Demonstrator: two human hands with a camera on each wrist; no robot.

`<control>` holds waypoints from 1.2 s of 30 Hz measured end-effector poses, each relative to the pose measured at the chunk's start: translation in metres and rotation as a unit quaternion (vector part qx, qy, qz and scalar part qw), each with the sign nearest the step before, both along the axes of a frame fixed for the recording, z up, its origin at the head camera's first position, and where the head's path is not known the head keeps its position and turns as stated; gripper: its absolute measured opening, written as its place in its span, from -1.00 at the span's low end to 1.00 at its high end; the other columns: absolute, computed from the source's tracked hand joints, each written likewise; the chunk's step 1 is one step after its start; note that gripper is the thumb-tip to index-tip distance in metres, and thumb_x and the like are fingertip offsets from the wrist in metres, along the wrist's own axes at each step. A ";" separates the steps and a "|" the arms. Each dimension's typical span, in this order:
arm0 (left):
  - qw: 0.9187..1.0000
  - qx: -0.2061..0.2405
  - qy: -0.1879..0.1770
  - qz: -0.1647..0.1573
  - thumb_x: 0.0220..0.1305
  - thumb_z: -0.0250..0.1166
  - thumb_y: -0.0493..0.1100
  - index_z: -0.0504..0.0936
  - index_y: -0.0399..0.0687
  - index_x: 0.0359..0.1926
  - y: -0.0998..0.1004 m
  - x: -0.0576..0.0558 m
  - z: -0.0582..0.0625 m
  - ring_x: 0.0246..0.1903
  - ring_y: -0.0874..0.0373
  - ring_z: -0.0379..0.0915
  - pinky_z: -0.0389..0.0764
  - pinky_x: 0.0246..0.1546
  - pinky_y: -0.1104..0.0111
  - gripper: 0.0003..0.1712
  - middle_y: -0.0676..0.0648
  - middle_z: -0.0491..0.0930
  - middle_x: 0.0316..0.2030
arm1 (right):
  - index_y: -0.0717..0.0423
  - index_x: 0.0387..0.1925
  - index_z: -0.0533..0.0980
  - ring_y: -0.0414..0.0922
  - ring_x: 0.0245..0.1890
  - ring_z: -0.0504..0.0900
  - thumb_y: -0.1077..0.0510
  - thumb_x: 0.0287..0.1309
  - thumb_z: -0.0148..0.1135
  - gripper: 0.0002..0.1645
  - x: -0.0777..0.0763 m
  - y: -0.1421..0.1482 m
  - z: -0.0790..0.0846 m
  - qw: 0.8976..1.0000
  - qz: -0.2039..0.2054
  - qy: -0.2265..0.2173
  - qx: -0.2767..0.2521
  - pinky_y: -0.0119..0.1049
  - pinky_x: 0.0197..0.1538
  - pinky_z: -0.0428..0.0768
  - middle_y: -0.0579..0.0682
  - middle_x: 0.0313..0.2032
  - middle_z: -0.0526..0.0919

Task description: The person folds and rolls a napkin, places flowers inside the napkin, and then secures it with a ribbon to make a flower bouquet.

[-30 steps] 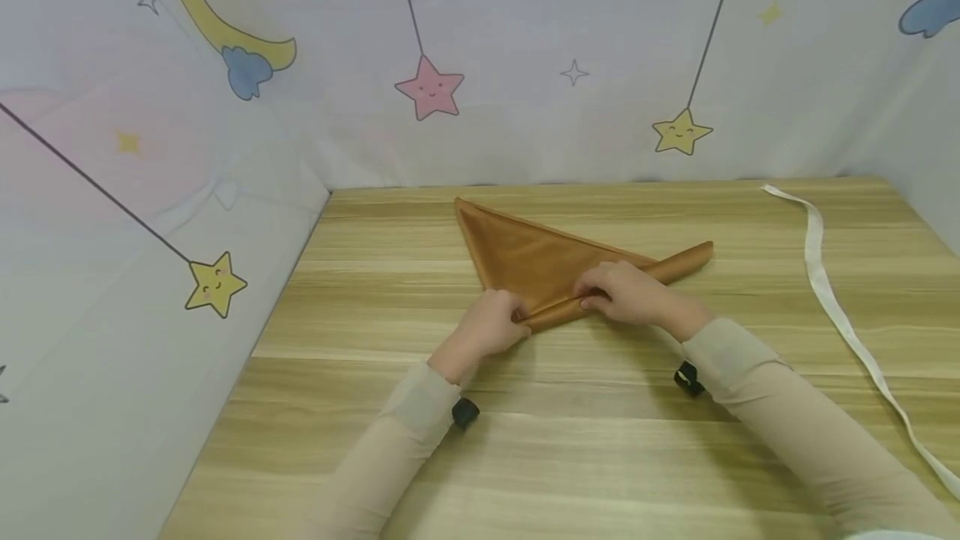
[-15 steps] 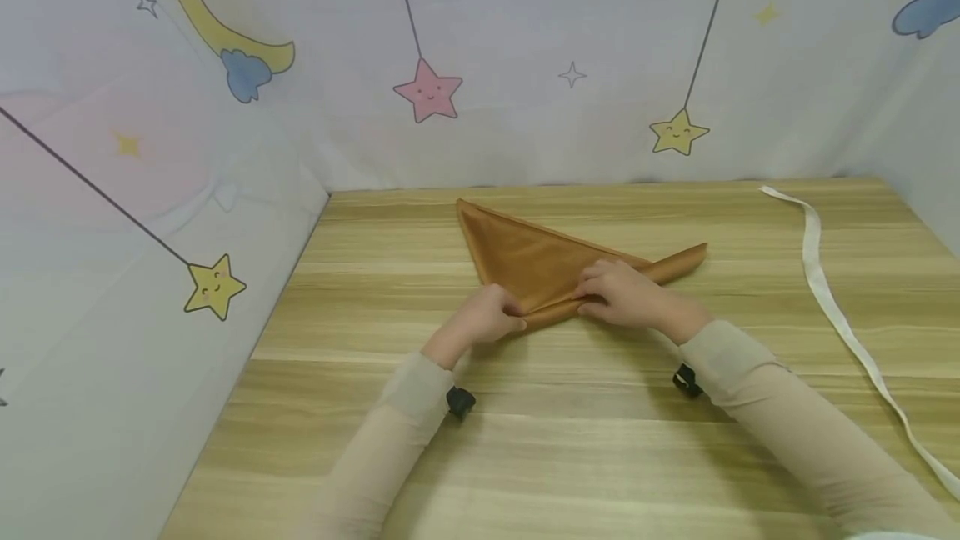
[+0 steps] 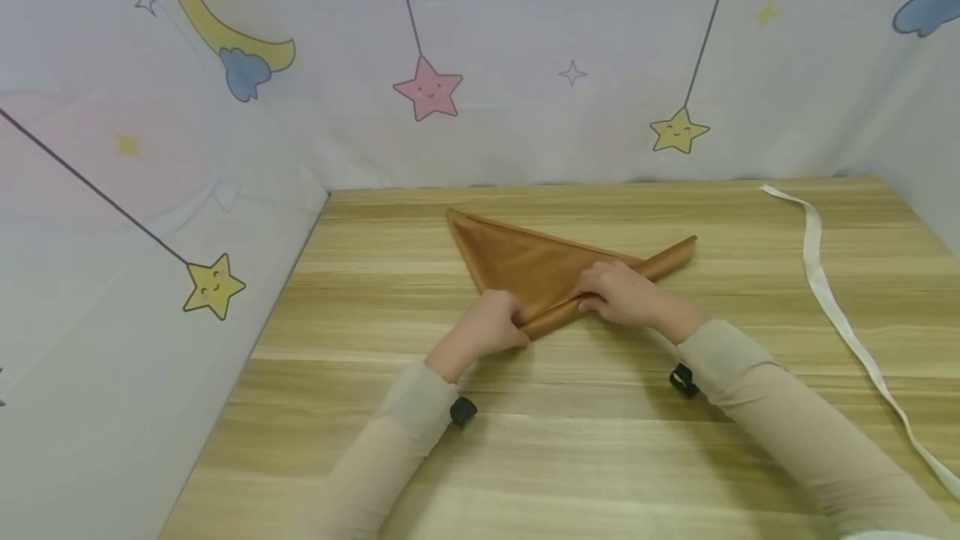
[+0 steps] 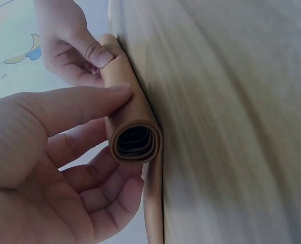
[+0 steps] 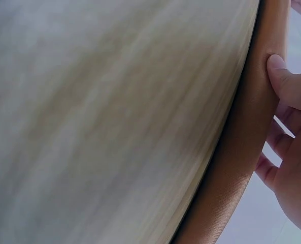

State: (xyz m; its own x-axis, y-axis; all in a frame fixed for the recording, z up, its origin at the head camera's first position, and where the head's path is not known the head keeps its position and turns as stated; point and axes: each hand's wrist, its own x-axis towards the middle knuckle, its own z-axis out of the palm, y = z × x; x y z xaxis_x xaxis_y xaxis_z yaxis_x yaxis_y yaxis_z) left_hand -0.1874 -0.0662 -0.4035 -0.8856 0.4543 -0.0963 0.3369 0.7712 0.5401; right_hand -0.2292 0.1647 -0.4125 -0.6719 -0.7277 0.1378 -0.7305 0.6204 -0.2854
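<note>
A brown, slightly shiny cloth (image 3: 517,252) lies on the wooden table, its flat part pointed at the far left. Its near edge is wound into a roll (image 3: 555,317) whose far end sticks out to the right. My left hand (image 3: 491,323) grips the roll close to its near end. In the left wrist view, the thumb lies on top of the hollow, layered roll (image 4: 131,109), with fingers curled on the far side. Farther along, my right hand (image 3: 618,294) grips the same roll; the right wrist view shows its thumb (image 5: 279,68) pressing the brown surface.
A long white ribbon (image 3: 832,307) trails down the right side of the wooden table (image 3: 570,457). White fabric walls (image 3: 510,144) with stars and a moon printed on them stand behind and to the left. A small black device (image 3: 462,412) sits at the left wrist, another (image 3: 683,380) at the right.
The cloth's far-left point and the roll's right end have shifted slightly left. My left hand rose a little, then came back down; my right hand has barely moved and both keep hold.
</note>
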 end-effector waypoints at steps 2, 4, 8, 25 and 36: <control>1.000 0.000 0.010 -0.001 -0.16 0.34 -0.29 0.28 -0.01 -0.78 0.001 0.000 0.000 -0.70 0.28 0.03 0.12 -0.67 0.49 -0.62 0.12 0.13 -0.76 | 0.04 -0.23 0.58 -0.13 -0.20 0.51 0.17 0.07 0.21 -0.82 0.000 0.000 0.000 1.000 -0.008 -0.012 -0.002 -0.13 -0.08 0.42 -0.12 -0.27 0.61; 1.000 0.000 0.015 -0.002 -0.14 0.33 -0.30 0.32 -0.05 -0.80 0.001 0.000 0.000 -0.71 0.28 0.04 0.13 -0.67 0.49 -0.65 0.11 0.15 -0.78 | 0.03 -0.22 0.57 -0.13 -0.19 0.51 0.17 0.07 0.21 -0.81 -0.001 0.000 0.001 1.000 -0.011 -0.021 -0.007 -0.15 -0.07 0.43 -0.12 -0.26 0.61; 1.000 0.017 -0.006 0.013 -0.13 0.36 -0.29 0.62 -0.14 -0.59 0.000 -0.003 -0.001 -0.57 0.27 0.36 0.37 -0.54 0.49 -0.94 0.07 0.51 -0.62 | 0.04 -0.25 0.56 -0.14 -0.21 0.51 0.16 0.05 0.23 -0.83 -0.002 0.000 -0.002 1.000 0.006 -0.010 -0.016 -0.20 -0.09 0.45 -0.11 -0.28 0.59; 0.998 0.026 -0.053 0.038 -0.07 0.38 -0.14 0.57 -0.10 -0.61 -0.007 -0.009 -0.006 -0.57 0.27 0.34 0.37 -0.54 0.46 -0.82 0.08 0.50 -0.61 | 0.10 -0.25 0.60 -0.12 -0.25 0.49 0.16 0.03 0.25 -0.80 -0.002 -0.003 -0.002 0.999 0.029 0.027 -0.017 -0.18 -0.16 0.44 -0.07 -0.32 0.59; 0.999 -0.011 0.036 0.023 -0.18 0.41 -0.24 0.63 -0.08 -0.51 -0.001 -0.003 -0.003 -0.50 0.24 0.34 0.43 -0.41 0.43 -0.87 0.08 0.54 -0.55 | 0.02 -0.21 0.57 -0.11 -0.17 0.52 0.16 0.07 0.21 -0.80 -0.002 -0.005 -0.001 1.000 0.003 -0.001 -0.008 -0.10 -0.06 0.41 -0.11 -0.24 0.62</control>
State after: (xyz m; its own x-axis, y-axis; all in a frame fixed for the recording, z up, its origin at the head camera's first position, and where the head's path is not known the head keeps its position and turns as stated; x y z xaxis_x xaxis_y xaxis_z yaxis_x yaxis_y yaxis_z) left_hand -0.1902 -0.0672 -0.4067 -0.9107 0.4109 -0.0411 0.3375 0.7981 0.4992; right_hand -0.2317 0.1593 -0.4135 -0.6674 -0.7299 0.1478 -0.7338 0.6108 -0.2975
